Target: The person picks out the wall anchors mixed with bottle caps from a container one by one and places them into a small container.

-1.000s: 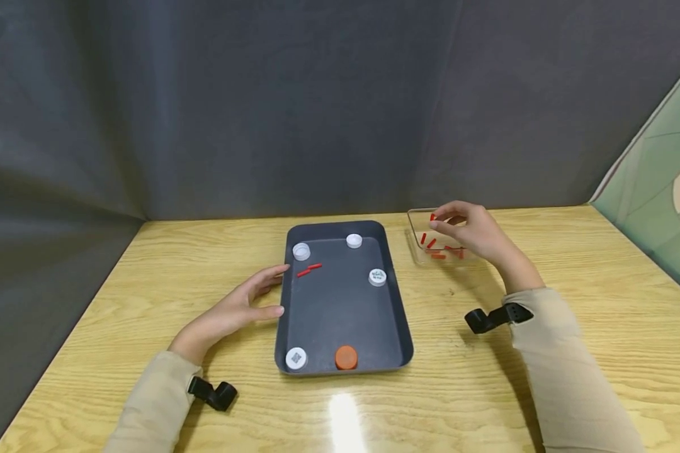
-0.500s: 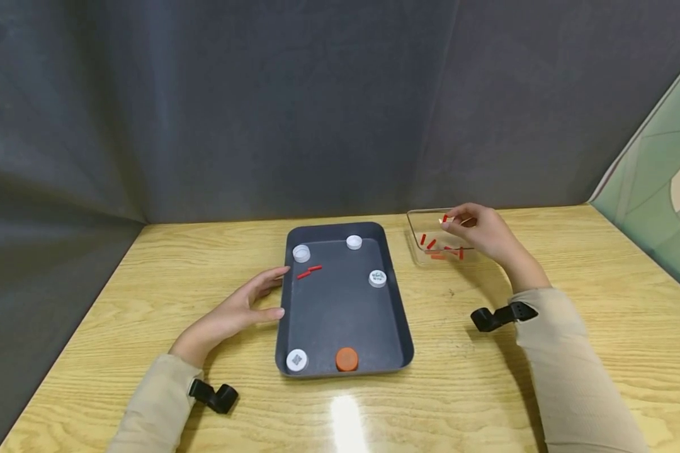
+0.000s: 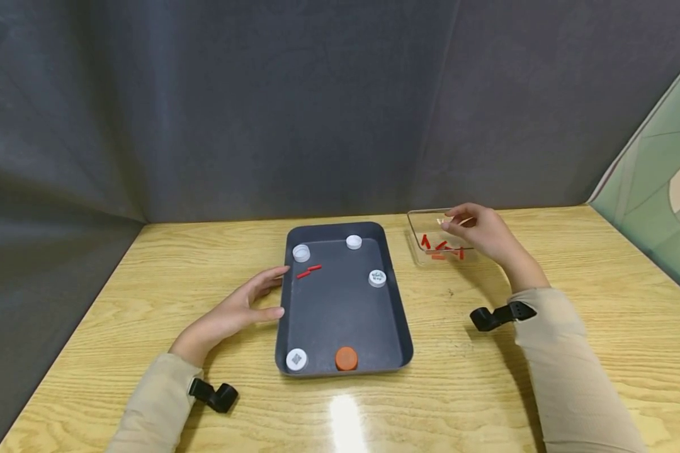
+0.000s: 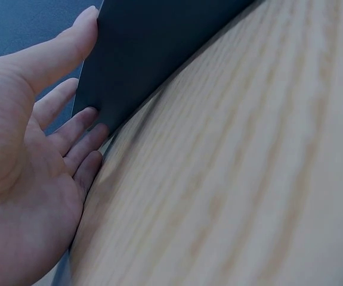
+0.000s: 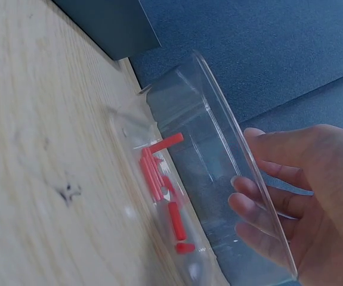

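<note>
My left hand (image 3: 235,311) lies along the left side of a dark grey tray (image 3: 342,314), fingers extended and fingertips at its rim. In the left wrist view, the fingers (image 4: 79,134) meet the tray's outer wall. Over the right end of a clear plastic box (image 3: 412,229) is my right hand (image 3: 476,229), its thumb and fingers bent loosely with nothing between them. Several small red sticks (image 5: 177,220) lie at the bottom of the box, seen through its wall in the right wrist view. Two more red sticks (image 3: 308,271) lie in the tray's left part.
Several white bottle caps (image 3: 377,278) sit around the tray's edges, and an orange bottle cap (image 3: 346,358) stands at its near side. A dark cloth screen (image 3: 294,113) rises behind the wooden table (image 3: 442,402). A green patterned panel (image 3: 657,170) is at the right.
My right hand has shifted slightly right and let go of a red stick, which now lies among the others in the clear box; those sticks lie differently. My left hand stays put.
</note>
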`<action>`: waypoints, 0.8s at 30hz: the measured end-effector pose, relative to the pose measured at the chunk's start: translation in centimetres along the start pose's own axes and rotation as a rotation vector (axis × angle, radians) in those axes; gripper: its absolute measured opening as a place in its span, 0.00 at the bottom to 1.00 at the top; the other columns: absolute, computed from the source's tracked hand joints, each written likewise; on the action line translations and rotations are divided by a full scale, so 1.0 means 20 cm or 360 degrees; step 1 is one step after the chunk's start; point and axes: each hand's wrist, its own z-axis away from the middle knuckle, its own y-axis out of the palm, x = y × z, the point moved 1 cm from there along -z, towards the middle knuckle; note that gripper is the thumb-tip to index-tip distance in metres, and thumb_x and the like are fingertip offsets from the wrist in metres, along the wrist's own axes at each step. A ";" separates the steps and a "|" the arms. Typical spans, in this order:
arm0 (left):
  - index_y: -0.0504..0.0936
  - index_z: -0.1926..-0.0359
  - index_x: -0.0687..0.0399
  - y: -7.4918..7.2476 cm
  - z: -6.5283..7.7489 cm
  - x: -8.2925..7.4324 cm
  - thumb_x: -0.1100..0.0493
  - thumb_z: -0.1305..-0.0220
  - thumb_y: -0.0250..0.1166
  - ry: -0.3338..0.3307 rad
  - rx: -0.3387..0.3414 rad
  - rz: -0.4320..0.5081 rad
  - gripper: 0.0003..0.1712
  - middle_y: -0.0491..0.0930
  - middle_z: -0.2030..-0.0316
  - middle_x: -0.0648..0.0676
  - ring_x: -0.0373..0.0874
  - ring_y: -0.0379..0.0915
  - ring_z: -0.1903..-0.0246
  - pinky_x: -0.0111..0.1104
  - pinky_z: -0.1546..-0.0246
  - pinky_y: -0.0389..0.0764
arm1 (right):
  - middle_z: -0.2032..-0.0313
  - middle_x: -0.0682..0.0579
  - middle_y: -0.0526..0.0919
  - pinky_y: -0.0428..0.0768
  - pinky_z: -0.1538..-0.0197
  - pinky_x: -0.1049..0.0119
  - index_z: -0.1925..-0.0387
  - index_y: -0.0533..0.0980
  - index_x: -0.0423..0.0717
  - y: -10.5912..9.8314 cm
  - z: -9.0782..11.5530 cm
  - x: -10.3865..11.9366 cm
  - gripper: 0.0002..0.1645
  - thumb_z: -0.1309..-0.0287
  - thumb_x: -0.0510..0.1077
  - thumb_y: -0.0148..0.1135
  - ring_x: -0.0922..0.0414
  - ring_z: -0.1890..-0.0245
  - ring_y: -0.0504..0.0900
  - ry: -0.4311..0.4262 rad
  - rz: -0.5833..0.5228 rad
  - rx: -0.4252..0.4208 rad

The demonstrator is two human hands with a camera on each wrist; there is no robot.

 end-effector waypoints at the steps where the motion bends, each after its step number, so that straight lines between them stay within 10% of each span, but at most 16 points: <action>1: 0.57 0.24 0.48 0.00 0.00 0.00 0.57 0.37 0.70 -0.0002 0.0000 0.0001 0.45 0.56 0.27 0.59 0.59 0.48 0.28 0.56 0.29 0.47 | 0.54 0.39 0.78 0.76 0.64 0.67 0.44 0.75 0.35 0.00 0.00 0.00 0.24 0.32 0.50 0.61 0.46 0.56 0.78 0.0002 0.0003 0.0001; 24: 0.57 0.24 0.49 0.00 0.00 0.00 0.58 0.36 0.70 0.0026 0.0018 0.0033 0.45 0.56 0.27 0.59 0.59 0.49 0.28 0.55 0.29 0.48 | 0.50 0.37 0.79 0.77 0.55 0.56 0.45 0.76 0.37 0.01 0.01 0.11 0.23 0.32 0.50 0.62 0.42 0.50 0.77 -0.0092 0.0002 0.0059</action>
